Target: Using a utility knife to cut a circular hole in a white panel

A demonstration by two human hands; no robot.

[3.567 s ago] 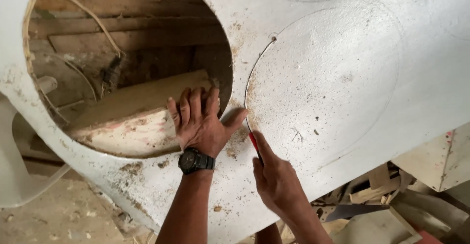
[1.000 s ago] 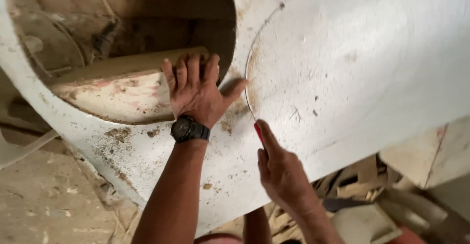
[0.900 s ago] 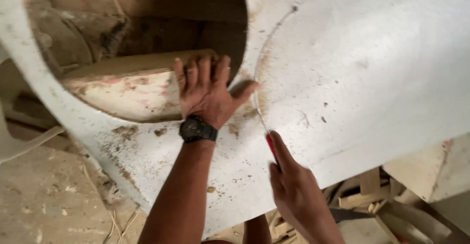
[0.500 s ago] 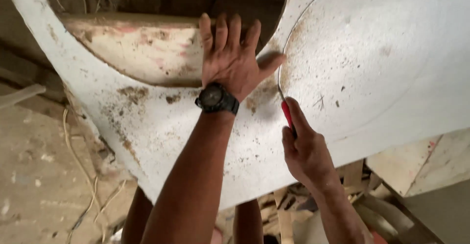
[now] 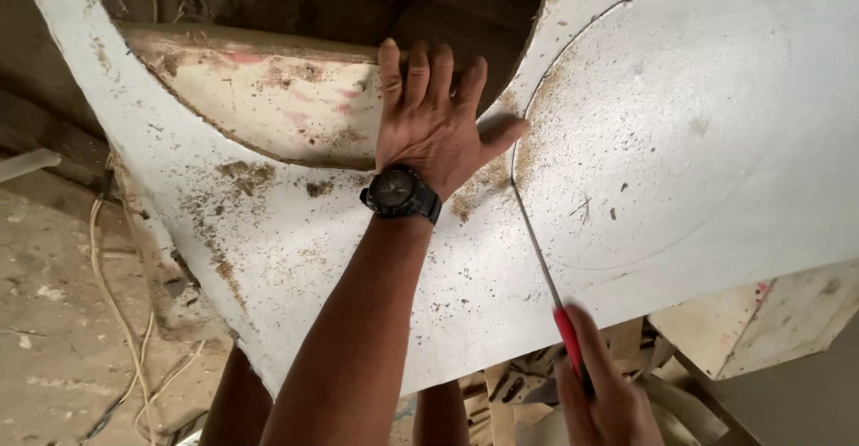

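A large white board [image 5: 295, 258] bears the left hand [image 5: 434, 124] pressed flat beside its round hole, while the right hand [image 5: 604, 392], below the board's edge, grips a red-handled saw blade [image 5: 537, 249] in the curved cut.

White board [image 5: 680, 142] speckled with brown sawdust, red-handled saw [image 5: 567, 339] with grey blade, black wristwatch [image 5: 400, 194], pinkish-stained pale offcut [image 5: 268, 97] at upper left, cream cord [image 5: 112, 303] lower left

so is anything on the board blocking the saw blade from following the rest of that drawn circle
Nothing visible does. The saw blade sits in the cut at the circle's left edge; the left hand presses the white board outside the line. Only sawdust and chips lie inside the drawn circle.
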